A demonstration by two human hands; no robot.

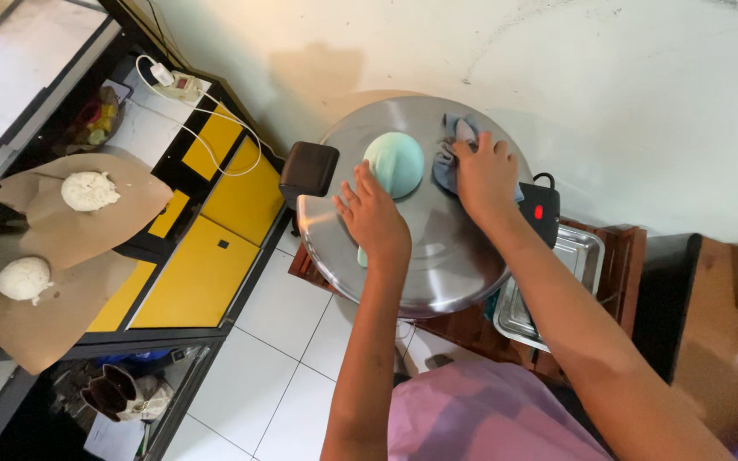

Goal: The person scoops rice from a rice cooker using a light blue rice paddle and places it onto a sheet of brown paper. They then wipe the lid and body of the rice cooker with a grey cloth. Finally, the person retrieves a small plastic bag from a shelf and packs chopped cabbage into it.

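Head view, steel lid: a broad, round, shiny steel lid [424, 256] fills the middle of the frame, over a wooden stand on the white-tiled floor.
Knob: pale green dome knob [394, 162] at the lid's centre, toward 12 o'clock of the left hand.
Left hand: left hand [372, 215] lies flat, fingers spread, on the metal just below the knob; open, gripping nothing.
Right hand: right hand [483, 175] at 3 o'clock of the knob, pressing a blue-grey cloth [454, 141] against the lid; fingers curled loosely over it.
Handling: the lid looks stiff, smooth and slippery, probably weighty; the knob or the rim seems the surest hold.
Nearby: black side handle [309, 168] at 9 o'clock; two dough balls [90, 189] on brown paper, far left.
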